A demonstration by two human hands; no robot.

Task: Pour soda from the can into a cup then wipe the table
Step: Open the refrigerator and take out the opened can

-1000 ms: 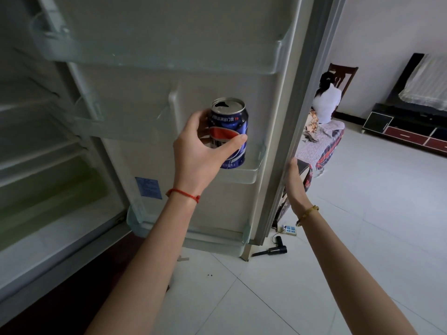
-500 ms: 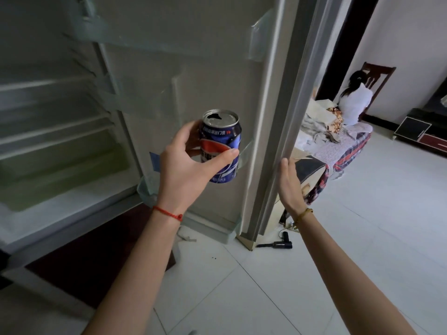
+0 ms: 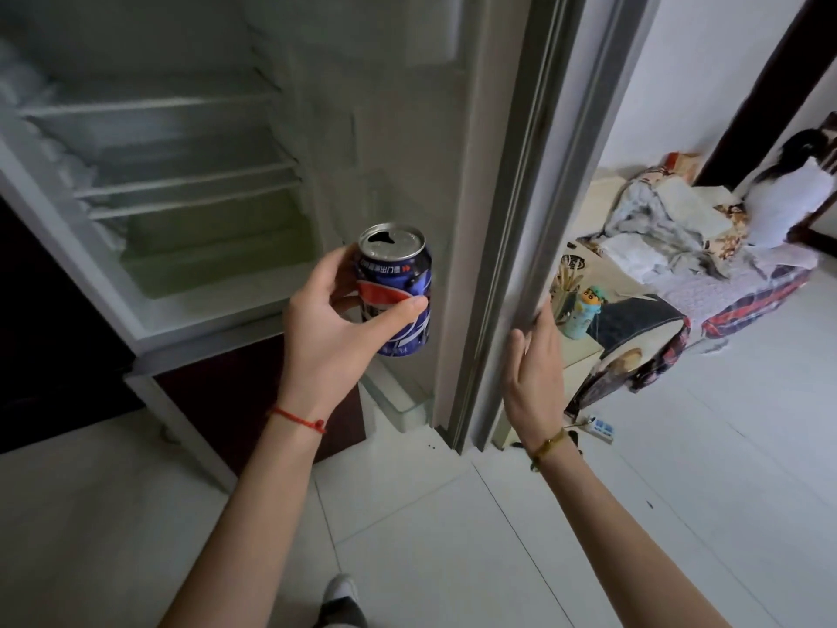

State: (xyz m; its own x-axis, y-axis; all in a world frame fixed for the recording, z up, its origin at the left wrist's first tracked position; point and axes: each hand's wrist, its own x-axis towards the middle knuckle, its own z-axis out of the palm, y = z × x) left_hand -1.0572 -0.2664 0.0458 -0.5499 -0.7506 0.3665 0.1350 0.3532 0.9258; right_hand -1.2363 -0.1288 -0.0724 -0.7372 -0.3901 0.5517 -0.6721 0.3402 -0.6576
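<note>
Since half a second ago we see the fridge door (image 3: 507,183) swung further toward the cabinet, so more of the shelves (image 3: 181,174) inside shows, and the can (image 3: 398,287) has come away from the door's lower bin. In the head view, the left hand (image 3: 335,328) wraps the blue soda can, thumb across its front and fingers behind, holding it upright in the air in front of the open fridge; the can's top is already open. A red string circles that wrist. The right hand (image 3: 534,373) lies flat and spread against the outer edge of the door, fingers straight, gripping nothing. Beyond the door we see a low table (image 3: 584,355) with a small figure bottle (image 3: 584,312), heaped cloths, and a seated person in white (image 3: 783,206) at the far right. The floor is pale tile.
</note>
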